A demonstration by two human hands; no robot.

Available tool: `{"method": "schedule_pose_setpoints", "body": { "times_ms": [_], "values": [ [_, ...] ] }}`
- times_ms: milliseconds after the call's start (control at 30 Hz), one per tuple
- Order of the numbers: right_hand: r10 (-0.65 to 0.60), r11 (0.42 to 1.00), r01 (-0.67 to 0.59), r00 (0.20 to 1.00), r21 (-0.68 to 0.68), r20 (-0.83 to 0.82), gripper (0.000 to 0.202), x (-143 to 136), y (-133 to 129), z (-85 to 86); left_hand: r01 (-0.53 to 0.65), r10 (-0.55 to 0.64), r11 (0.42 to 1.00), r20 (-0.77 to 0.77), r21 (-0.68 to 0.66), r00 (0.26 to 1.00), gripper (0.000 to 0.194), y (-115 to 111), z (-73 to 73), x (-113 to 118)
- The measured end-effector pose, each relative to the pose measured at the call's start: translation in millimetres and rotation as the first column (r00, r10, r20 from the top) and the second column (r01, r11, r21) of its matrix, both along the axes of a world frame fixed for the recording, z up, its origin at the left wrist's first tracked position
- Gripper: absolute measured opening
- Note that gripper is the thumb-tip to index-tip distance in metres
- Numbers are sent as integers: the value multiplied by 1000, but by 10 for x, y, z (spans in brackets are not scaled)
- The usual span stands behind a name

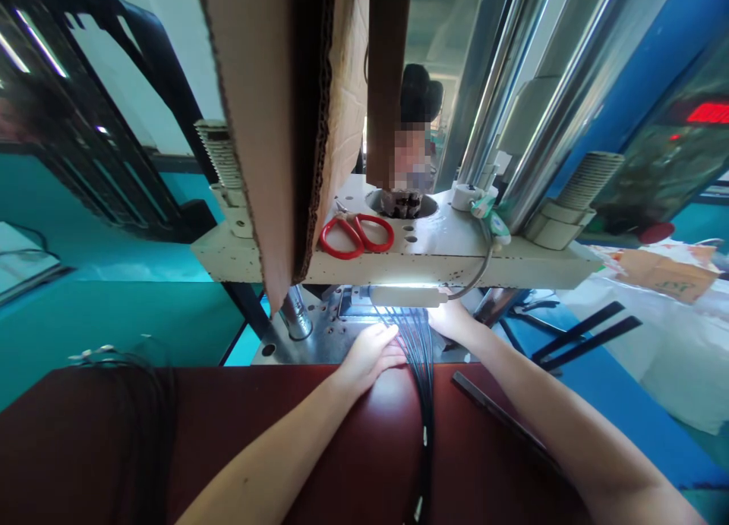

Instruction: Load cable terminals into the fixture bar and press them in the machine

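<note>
A bundle of thin black cables (422,381) runs up the dark red table and fans out under the lit lamp bar (407,296) of a press. At the left edge of the fan, my left hand (374,352) has its fingers bent against the cables, its thumb near the strands. On the right side my right hand (448,317) reaches in beneath the press plate beside the cables; its fingertips are partly hidden by the lamp. The far cable ends lie over a metal block (353,303) in the bright light, too small to make out.
Red-handled scissors (358,235) lie on the press's cream plate (273,265). Cardboard (267,130) hangs at left of centre. A dark bar (501,415) lies by my right forearm. More black cables (142,419) rest on the table's left (228,403). A person (418,107) is beyond the press.
</note>
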State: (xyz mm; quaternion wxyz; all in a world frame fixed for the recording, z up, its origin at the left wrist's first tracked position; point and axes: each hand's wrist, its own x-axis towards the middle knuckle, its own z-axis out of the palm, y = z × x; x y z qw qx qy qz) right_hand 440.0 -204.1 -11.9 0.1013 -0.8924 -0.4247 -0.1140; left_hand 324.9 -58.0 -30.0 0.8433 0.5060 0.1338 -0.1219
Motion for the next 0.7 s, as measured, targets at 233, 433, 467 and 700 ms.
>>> {"method": "schedule_pose_setpoints", "body": {
  "times_ms": [233,433,467,700],
  "values": [
    [27,999,-24,992,-24,125,44,-56,-56,-110,-367,68,492,385,789,920,30,408,-148,98],
    [67,998,-66,985,-11,160,46,-52,-121,-171,-645,-661,-158,405,748,632,40,683,-203,181],
    [103,995,-102,979,-19,178,46,-79,-123,-153,-637,-689,-186,363,748,628,40,710,-206,214],
    [39,997,-27,986,-74,163,32,-203,-8,17,-607,-701,-243,295,757,649,40,810,-196,331]
  ]
}}
